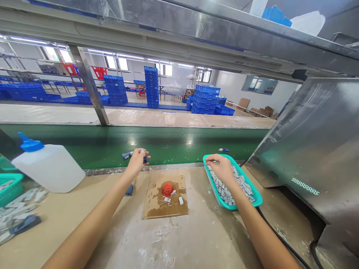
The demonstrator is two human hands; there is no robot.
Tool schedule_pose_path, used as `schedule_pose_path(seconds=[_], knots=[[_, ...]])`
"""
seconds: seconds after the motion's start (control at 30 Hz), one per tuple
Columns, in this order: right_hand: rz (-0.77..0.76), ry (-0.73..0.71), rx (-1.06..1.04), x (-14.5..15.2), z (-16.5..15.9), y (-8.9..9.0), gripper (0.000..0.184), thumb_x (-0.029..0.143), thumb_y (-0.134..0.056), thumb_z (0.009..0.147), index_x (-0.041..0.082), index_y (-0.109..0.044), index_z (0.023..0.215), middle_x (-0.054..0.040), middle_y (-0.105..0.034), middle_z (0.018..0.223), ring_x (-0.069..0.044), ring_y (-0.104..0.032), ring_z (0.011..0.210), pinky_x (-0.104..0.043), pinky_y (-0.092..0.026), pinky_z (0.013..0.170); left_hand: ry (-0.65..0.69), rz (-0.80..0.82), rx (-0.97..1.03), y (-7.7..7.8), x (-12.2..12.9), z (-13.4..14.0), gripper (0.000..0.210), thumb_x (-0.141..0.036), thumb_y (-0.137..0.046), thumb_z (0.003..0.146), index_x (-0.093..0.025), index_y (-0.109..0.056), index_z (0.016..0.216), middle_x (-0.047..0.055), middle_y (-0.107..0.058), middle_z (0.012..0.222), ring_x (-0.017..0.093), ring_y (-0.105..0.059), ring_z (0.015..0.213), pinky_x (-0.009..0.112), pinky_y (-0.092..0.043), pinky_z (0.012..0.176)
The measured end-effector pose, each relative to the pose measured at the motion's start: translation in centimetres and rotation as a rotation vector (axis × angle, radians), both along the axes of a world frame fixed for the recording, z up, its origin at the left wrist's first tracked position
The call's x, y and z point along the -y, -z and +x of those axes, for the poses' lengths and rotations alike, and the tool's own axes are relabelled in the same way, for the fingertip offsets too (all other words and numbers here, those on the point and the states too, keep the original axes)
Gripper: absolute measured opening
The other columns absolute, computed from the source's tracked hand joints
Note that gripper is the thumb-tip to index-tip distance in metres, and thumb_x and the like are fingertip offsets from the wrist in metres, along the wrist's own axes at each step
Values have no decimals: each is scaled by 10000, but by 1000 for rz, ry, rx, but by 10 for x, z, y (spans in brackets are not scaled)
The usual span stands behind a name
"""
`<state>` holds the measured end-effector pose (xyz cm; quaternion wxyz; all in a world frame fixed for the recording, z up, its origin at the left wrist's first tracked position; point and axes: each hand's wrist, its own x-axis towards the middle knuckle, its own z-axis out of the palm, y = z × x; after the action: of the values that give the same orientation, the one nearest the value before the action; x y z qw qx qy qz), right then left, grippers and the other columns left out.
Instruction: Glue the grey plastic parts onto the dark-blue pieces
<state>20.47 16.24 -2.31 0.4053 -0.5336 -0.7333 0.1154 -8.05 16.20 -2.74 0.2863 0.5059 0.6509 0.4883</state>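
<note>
My left hand [137, 160] is closed around a small dark-blue and whitish plastic piece [146, 159], above the near edge of the green belt [174, 144]. Over a turquoise basket [257, 200] full of small grey plastic pieces [243, 185], my right hand [221, 168] has its fingers bent in a pinch; whatever they hold is too small to make out. Between my arms, a wet brown square plate [157, 210] bears a red round cap-like piece [167, 189]. Beside the red piece lie a few small whitish pieces [181, 201].
A white bottle [50, 168] with a blue nozzle stands at left near loose grey pieces [25, 203] and another basket [14, 192]. Dark-blue pieces lie on the belt and the worktop. A metal housing [311, 142] flanks the right; a shelf [179, 30] spans overhead.
</note>
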Motion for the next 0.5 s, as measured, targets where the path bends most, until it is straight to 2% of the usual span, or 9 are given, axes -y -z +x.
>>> schedule_pose_path(seconds=[0.03, 0.1, 0.13, 0.2, 0.3, 0.4, 0.5], knots=[[5, -39, -69, 6, -8, -3, 159, 95, -509, 688, 146, -652, 733, -59, -678, 775, -159, -636, 703, -271, -525, 637, 30, -8, 128, -4, 8, 7, 97, -223, -386, 677, -198, -425, 762, 37, -536, 759, 157, -561, 684, 266, -419, 551], [18, -174, -170, 21, -26, -9, 133, 107, -544, 673, 150, -649, 743, -47, -676, 736, -154, -630, 663, -275, -524, 626, 186, -81, 464, -14, 25, 22, 148, -237, -483, 630, -191, -443, 764, -8, -502, 652, 122, -514, 580, 219, -353, 476], [37, -250, -175, 29, -35, -11, 136, 101, -547, 672, 155, -650, 744, -43, -675, 733, -152, -626, 661, -278, -521, 633, 291, -136, 502, -20, 34, 29, 191, -241, -539, 607, -188, -466, 775, -29, -480, 605, 105, -478, 538, 203, -312, 452], [87, -380, -117, 45, -49, -17, 161, 88, -527, 699, 170, -658, 743, -41, -672, 752, -148, -619, 699, -282, -507, 663, 503, -212, 372, -29, 49, 42, 227, -258, -598, 598, -180, -519, 796, -49, -458, 560, 80, -415, 494, 199, -279, 450], [143, -478, -66, 62, -58, -23, 201, 78, -506, 735, 198, -667, 742, -41, -657, 819, -146, -606, 767, -281, -488, 690, 700, -152, 177, -37, 65, 55, 224, -309, -588, 645, -184, -563, 830, -32, -526, 646, 89, -444, 558, 223, -334, 530], [127, -476, -18, 68, -58, -27, 213, 64, -515, 734, 212, -667, 753, -23, -635, 762, -136, -591, 712, -264, -474, 642, 764, -101, 128, -39, 70, 59, 222, -312, -569, 670, -186, -566, 853, -11, -575, 724, 126, -501, 671, 251, -373, 625], [114, -457, 25, 70, -58, -28, 227, 45, -516, 723, 205, -647, 818, -2, -618, 686, -125, -567, 637, -242, -460, 593, 780, -88, 127, -38, 70, 60, 168, -275, -569, 664, -180, -567, 803, -10, -583, 728, 134, -510, 702, 259, -379, 665]])
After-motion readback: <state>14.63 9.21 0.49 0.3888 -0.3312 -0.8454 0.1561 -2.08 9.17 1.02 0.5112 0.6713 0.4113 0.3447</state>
